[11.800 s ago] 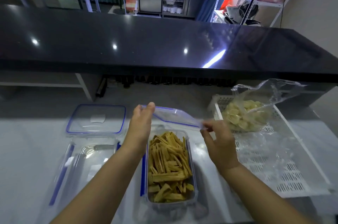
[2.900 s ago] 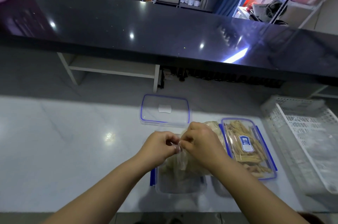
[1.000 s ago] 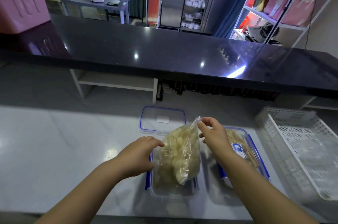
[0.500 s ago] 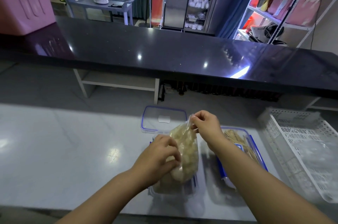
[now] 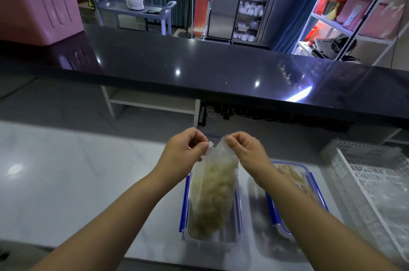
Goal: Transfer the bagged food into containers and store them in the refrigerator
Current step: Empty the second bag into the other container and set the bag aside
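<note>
Hanging straight below, bag (image 5: 212, 191) is pinched at its mouth by left grip (image 5: 187, 149) and right grip (image 5: 243, 149); long axis upright, lower end in container (image 5: 210, 241).

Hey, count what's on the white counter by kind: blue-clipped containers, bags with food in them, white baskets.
Clear blue-clipped plastic containers: 2, the open container and the lidded container
Clear plastic bag of pale food: 1
White perforated plastic basket: 1
Total: 4
</note>
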